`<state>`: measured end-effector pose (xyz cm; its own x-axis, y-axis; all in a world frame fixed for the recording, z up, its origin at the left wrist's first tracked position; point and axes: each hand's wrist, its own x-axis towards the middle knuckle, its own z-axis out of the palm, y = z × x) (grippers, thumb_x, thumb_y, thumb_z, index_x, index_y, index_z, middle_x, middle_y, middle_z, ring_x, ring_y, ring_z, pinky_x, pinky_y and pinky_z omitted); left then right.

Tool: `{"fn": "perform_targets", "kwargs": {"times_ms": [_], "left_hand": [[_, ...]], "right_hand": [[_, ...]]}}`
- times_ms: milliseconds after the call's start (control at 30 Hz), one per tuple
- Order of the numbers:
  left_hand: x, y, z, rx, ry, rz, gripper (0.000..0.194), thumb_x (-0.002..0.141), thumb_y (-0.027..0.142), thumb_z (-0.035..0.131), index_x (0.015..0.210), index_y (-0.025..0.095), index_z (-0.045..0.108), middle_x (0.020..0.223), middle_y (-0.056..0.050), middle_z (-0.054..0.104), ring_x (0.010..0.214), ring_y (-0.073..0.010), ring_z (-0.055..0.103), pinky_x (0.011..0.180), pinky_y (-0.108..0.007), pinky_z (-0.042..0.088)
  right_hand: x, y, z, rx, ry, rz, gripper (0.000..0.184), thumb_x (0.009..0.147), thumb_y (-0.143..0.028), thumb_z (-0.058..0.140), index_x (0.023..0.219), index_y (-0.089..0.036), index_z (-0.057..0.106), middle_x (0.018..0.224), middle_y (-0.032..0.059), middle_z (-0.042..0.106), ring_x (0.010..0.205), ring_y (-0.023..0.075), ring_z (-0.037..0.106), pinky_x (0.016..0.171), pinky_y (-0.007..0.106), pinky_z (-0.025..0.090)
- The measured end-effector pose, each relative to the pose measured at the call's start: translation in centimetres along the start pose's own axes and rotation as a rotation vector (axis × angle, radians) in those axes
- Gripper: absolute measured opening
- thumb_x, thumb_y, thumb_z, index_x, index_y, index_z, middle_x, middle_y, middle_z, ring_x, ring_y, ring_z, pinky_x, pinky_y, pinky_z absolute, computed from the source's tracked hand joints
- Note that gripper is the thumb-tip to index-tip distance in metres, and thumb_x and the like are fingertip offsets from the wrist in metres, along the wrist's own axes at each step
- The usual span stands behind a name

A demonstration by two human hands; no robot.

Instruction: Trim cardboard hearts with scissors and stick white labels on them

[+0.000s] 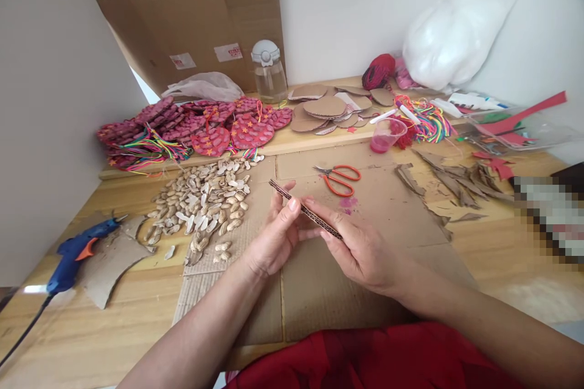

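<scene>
A piece of corrugated cardboard (314,217) is held up edge-on between both hands, so its faces are mostly hidden. My left hand (279,228) grips its far left end, thumb on the edge. The fingers of my right hand (358,243) are closed on its near right end. Beneath the hands lies a large flat cardboard sheet (328,292). Just beyond them, orange-handled scissors (340,180) lie on this sheet, close to a pink stain. A pile of peanuts and peanut shells (205,200) spreads to the left of my left hand.
A blue glue gun (82,249) rests at left on a cardboard scrap (114,261). On the back ledge are decorated pink pieces (210,127), a water bottle (269,73), cardboard discs (323,107) and a pink cup (387,135). Cardboard strips (460,179) lie at right.
</scene>
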<state>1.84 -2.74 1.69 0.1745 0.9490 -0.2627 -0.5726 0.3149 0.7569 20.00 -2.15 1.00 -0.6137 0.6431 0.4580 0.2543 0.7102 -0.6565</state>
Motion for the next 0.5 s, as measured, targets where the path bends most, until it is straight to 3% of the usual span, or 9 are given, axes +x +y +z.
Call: {"fn": "perform_targets", "kwargs": {"times_ms": [267, 400, 500], "left_hand": [[0.09, 0.21, 0.12, 0.078, 0.077, 0.109, 0.066, 0.076, 0.061, 0.073, 0.13, 0.026, 0.055, 0.129, -0.009, 0.06, 0.119, -0.0257, 0.056, 0.087, -0.037, 0.054], [0.05, 0.18, 0.28, 0.105, 0.129, 0.149, 0.06, 0.075, 0.056, 0.076, 0.121, 0.021, 0.059, 0.127, -0.011, 0.061, 0.116, -0.0275, 0.058, 0.085, -0.039, 0.054], [-0.03, 0.3, 0.39, 0.121, 0.114, 0.175, 0.063, 0.079, 0.048, 0.075, 0.132, 0.027, 0.049, 0.12, -0.009, 0.064, 0.11, -0.026, 0.061, 0.085, -0.04, 0.054]], "right_hand": [[0.22, -0.05, -0.19, 0.008, 0.063, 0.023, 0.058, 0.099, -0.014, 0.041, 0.156, -0.024, 0.031, 0.148, 0.0088, 0.053, 0.136, 0.0209, 0.051, 0.112, 0.041, 0.046], [0.11, 0.02, -0.15, 0.006, 0.042, 0.023, 0.06, 0.098, -0.014, 0.043, 0.156, -0.026, 0.031, 0.151, 0.0072, 0.05, 0.136, 0.021, 0.051, 0.112, 0.041, 0.046], [0.05, -0.02, -0.17, 0.0, 0.04, 0.026, 0.062, 0.098, -0.011, 0.045, 0.156, -0.028, 0.03, 0.152, 0.0052, 0.049, 0.136, 0.0187, 0.051, 0.113, 0.038, 0.046]]}}
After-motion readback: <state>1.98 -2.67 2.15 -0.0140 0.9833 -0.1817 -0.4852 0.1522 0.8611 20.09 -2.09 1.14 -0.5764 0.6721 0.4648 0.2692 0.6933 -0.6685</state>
